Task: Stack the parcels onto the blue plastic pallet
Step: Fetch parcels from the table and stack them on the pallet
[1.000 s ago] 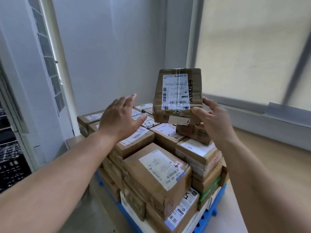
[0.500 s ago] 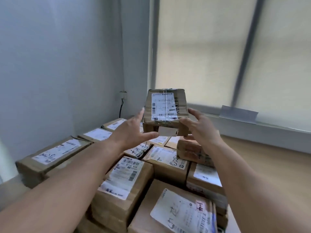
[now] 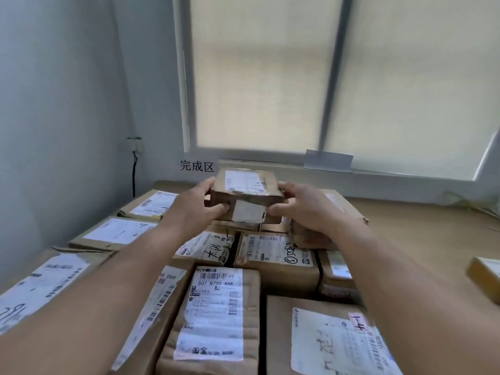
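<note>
While many stacked parcels filled the lower frame, the left hand and right hand curled round the ends of a small parcel at centre, by the far row; setting it down remained, the pallet itself hidden.

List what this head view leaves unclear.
Head view:
Blue pallet: out of sight; stacked parcels fill the lower frame.
Label on held parcel: too blurred to read.
Whether it rests down yet: left hand and right hand hide its base.
Yellowish box: cut off by right edge.
</note>
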A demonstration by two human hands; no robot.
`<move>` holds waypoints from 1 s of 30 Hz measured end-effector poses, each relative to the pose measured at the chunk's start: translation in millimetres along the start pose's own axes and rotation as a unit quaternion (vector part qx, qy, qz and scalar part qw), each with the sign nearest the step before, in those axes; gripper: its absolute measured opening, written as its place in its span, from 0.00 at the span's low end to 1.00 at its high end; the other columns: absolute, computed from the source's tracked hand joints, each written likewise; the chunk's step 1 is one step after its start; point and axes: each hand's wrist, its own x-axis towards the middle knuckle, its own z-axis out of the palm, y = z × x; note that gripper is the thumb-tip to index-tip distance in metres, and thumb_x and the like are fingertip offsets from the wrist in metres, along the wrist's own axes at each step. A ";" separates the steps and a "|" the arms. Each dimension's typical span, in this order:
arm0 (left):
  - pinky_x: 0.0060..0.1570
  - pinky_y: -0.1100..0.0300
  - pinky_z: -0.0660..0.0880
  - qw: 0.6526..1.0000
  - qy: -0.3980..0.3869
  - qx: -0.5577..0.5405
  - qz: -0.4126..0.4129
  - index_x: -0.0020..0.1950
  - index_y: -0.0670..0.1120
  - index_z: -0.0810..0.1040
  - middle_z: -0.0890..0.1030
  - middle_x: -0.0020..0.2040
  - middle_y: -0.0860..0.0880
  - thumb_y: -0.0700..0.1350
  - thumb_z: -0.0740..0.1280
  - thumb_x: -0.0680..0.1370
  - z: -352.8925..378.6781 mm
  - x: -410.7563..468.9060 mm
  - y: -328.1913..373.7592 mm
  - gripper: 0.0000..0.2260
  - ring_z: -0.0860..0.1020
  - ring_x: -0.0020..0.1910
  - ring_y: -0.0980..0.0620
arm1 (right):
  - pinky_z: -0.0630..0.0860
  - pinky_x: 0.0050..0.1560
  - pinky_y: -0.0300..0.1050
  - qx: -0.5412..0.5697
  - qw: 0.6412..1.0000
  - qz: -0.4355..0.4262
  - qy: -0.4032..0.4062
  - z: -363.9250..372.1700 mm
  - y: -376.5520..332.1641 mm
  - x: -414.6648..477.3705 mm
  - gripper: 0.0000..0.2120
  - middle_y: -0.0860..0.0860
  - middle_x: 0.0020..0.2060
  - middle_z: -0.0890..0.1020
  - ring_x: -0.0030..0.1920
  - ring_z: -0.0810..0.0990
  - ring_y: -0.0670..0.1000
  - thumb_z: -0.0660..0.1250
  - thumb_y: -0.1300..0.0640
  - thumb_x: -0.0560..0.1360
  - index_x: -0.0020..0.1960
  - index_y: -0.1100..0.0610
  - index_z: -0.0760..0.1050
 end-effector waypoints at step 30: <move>0.57 0.59 0.68 0.989 -0.128 0.070 -0.002 0.71 0.52 0.65 0.73 0.68 0.49 0.44 0.65 0.77 5.3 -5.3 -11.9 0.23 0.73 0.61 0.50 | 0.63 0.65 0.48 -0.072 0.997 -0.018 -0.027 3.2 1.1 -10.4 0.31 0.50 0.67 0.70 0.67 0.65 0.51 0.73 0.52 0.71 0.71 0.47 0.67</move>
